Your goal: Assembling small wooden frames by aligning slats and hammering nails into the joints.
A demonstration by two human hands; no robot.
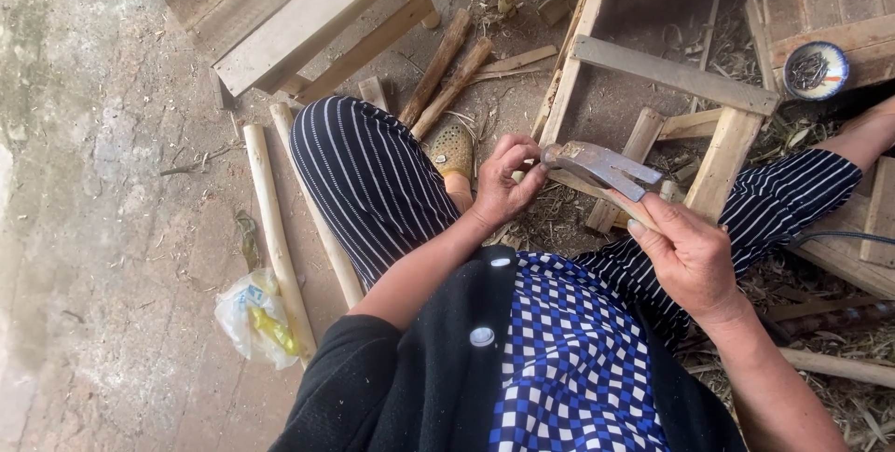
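The ground [103,182] is bare, worn concrete on the left and dirt strewn with straw and wood chips on the right. A wooden bench [280,14] stands at the top left, and a slatted crate [830,5] sits at the top right. Between the seated person's striped knees stands a wooden frame [676,75] of pale planks, one grey crossbar nailed across its top. Peeled poles [275,238] lie along the ground beside the left leg, and two bark-covered sticks [446,75] lie just above that knee. A crumpled plastic bag [252,317] rests by the lower end of the poles. The right hand [690,261] has its fingers wrapped tight round the wooden handle of a hammer [597,168], whose rusty claw head hangs just over the frame's lower rail. The left hand [503,182] is at that same rail, just beside the hammer head, its fingers [518,150] pinched together on something too small to make out. A yellow perforated shoe [452,149] shows beside the left hand. On the crate's edge sits a small bowl [816,70] holding dark nails.
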